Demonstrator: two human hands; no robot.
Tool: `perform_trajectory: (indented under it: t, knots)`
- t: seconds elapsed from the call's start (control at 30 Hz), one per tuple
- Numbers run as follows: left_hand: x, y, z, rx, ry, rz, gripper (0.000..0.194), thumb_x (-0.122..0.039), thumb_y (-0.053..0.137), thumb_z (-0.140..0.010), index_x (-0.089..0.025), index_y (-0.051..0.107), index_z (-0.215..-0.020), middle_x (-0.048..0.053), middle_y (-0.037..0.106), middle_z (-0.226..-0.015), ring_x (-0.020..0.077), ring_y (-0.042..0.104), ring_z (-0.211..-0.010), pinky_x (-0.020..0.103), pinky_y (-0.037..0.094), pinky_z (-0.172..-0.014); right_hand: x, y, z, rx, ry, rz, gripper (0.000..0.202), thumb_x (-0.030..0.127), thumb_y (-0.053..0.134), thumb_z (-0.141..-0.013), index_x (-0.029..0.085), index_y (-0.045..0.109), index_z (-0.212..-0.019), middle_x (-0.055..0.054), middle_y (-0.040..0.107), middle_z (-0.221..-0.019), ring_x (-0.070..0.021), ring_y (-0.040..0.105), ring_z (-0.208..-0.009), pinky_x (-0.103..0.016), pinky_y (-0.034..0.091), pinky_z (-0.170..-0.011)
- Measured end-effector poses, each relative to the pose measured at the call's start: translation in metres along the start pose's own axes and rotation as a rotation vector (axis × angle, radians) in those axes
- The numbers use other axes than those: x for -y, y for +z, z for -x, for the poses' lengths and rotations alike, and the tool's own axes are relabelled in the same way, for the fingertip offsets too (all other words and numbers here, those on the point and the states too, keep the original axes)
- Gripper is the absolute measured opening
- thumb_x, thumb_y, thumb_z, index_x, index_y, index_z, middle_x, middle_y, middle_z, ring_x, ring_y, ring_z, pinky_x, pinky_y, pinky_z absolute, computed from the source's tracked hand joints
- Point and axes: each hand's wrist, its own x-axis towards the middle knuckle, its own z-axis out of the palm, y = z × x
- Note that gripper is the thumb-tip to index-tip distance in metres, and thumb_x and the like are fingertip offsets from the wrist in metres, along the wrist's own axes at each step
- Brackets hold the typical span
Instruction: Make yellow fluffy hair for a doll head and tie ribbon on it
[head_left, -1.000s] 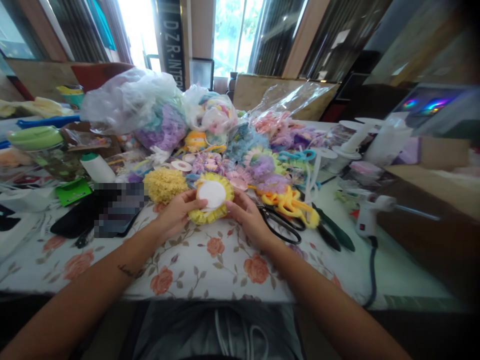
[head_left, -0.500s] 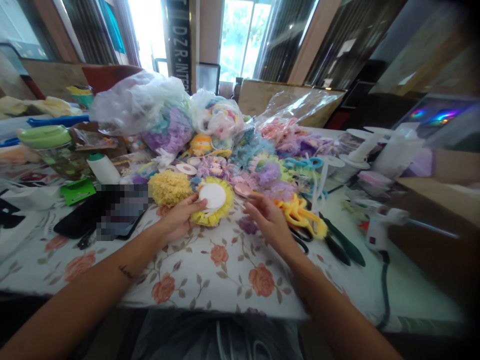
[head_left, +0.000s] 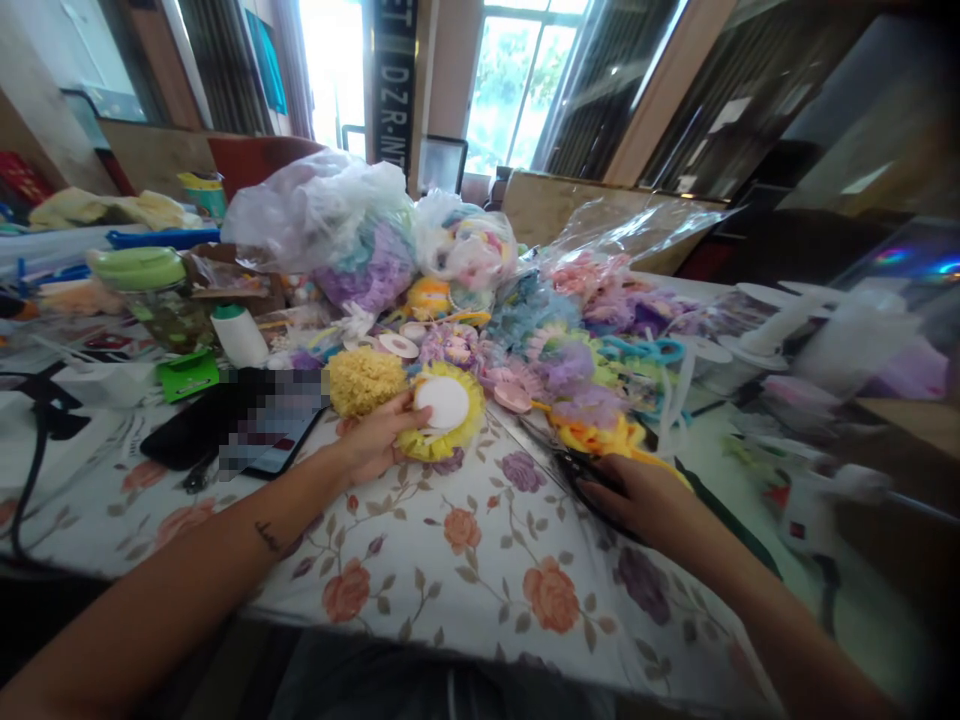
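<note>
In the head view, a yellow frilled rosette (head_left: 448,443) is held by the left hand (head_left: 375,440), above the flowered cloth (head_left: 405,590) that is spread over the desk (head_left: 716,435). Its edge is pinched between the thumb and the fingers, and its white round backing (head_left: 447,402) is turned to the camera. Just beside it, on the left, a yellow fluffy ball (head_left: 366,380) is seen.

On the right side, the black handles of the scissors (head_left: 568,466) are touched by the right hand (head_left: 626,488). The fingers are bent over them, but whether they are firmly closed cannot be told, because this part is blurred. The blades are pointed away from the person, near an orange-yellow looped piece (head_left: 600,437). To the left of the left hand, a dark phone (head_left: 291,440) is placed flat, and behind it a white thread cone (head_left: 241,338) is stood.
</note>
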Motion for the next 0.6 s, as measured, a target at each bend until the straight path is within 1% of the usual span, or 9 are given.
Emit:
perform_trajectory:
  t: [0.07,0.13,0.23,0.33,0.37,0.4,0.43,0.5,0.6]
  knots:
    - [-0.001,0.001,0.001,-0.015,-0.001,-0.004,0.045,-0.019,0.068,-0.078,-0.019,0.056,-0.121,0.01,0.068,-0.111,0.0184,0.069,-0.082,0.029,0.06,-0.067,0.0,-0.013,0.002,0.023,0.049,-0.079,0.026,0.044,0.059,-0.074,0.02,0.061,-0.066,-0.007,0.064,-0.063,-0.0204,0.056,-0.055,-0.03,0.034,-0.051]
    - [-0.001,0.001,0.001,-0.02,0.007,0.004,0.046,-0.017,0.069,-0.077,-0.02,0.056,-0.121,0.01,0.068,-0.11,0.0183,0.069,-0.082,0.028,0.06,-0.067,-0.002,-0.027,0.007,0.043,0.148,-0.253,0.029,0.048,0.064,-0.068,0.018,0.065,-0.07,-0.006,0.065,-0.062,-0.0189,0.055,-0.05,-0.03,0.035,-0.048]
    - [0.001,0.001,0.0,-0.009,0.014,0.027,0.048,-0.016,0.071,-0.075,-0.021,0.057,-0.121,0.008,0.068,-0.112,0.0188,0.069,-0.086,0.028,0.06,-0.07,0.003,-0.04,0.015,0.002,0.313,-0.701,0.037,0.051,0.071,-0.06,0.019,0.067,-0.078,-0.003,0.062,-0.058,-0.0142,0.05,-0.042,-0.026,0.034,-0.04]
    - [0.003,0.002,0.001,0.012,0.022,0.043,0.05,-0.016,0.071,-0.074,-0.021,0.057,-0.122,0.009,0.067,-0.115,0.0196,0.068,-0.091,0.028,0.059,-0.074,0.027,-0.037,0.011,-0.07,0.347,-1.198,0.035,0.05,0.072,-0.062,0.02,0.054,-0.058,0.006,0.041,-0.04,-0.0054,0.029,-0.029,-0.021,0.017,-0.031]
    - [0.003,0.003,0.001,0.019,0.024,0.04,0.05,-0.017,0.071,-0.074,-0.021,0.057,-0.122,0.009,0.066,-0.116,0.0198,0.068,-0.091,0.028,0.059,-0.074,0.039,-0.033,0.006,-0.063,0.298,-1.321,0.044,0.05,0.07,-0.066,0.02,0.043,-0.049,0.008,0.03,-0.036,-0.0037,0.023,-0.028,-0.02,0.013,-0.03]
    - [0.004,0.004,0.002,0.028,0.024,0.034,0.05,-0.017,0.072,-0.074,-0.021,0.057,-0.122,0.009,0.067,-0.115,0.0201,0.069,-0.091,0.028,0.059,-0.074,0.052,-0.028,0.0,-0.029,0.246,-1.414,0.05,0.05,0.07,-0.068,0.02,0.036,-0.046,0.009,0.025,-0.035,-0.0031,0.022,-0.027,-0.02,0.014,-0.03]
    - [0.004,0.004,0.003,0.035,0.023,0.027,0.051,-0.018,0.072,-0.074,-0.021,0.057,-0.122,0.009,0.067,-0.114,0.0203,0.069,-0.09,0.028,0.059,-0.073,0.065,-0.022,-0.008,-0.031,0.226,-1.484,0.047,0.048,0.072,-0.067,0.02,0.038,-0.049,0.009,0.03,-0.038,-0.0036,0.026,-0.028,-0.019,0.017,-0.03]
    - [0.005,0.005,0.004,0.049,0.019,0.012,0.051,-0.02,0.074,-0.073,-0.021,0.058,-0.121,0.01,0.068,-0.111,0.0204,0.069,-0.088,0.028,0.058,-0.072,0.087,-0.009,-0.024,-0.047,0.208,-1.542,0.038,0.047,0.075,-0.063,0.019,0.049,-0.061,0.004,0.048,-0.048,-0.0073,0.042,-0.035,-0.02,0.03,-0.033]
    - [0.007,0.007,0.006,0.061,0.02,-0.006,0.051,-0.024,0.076,-0.071,-0.019,0.059,-0.119,0.01,0.07,-0.105,0.0208,0.069,-0.086,0.027,0.057,-0.069,0.107,0.009,-0.04,-0.087,0.205,-1.633,0.043,0.056,0.073,-0.062,0.018,0.051,-0.068,0.004,0.052,-0.051,-0.0067,0.043,-0.037,-0.019,0.028,-0.032]
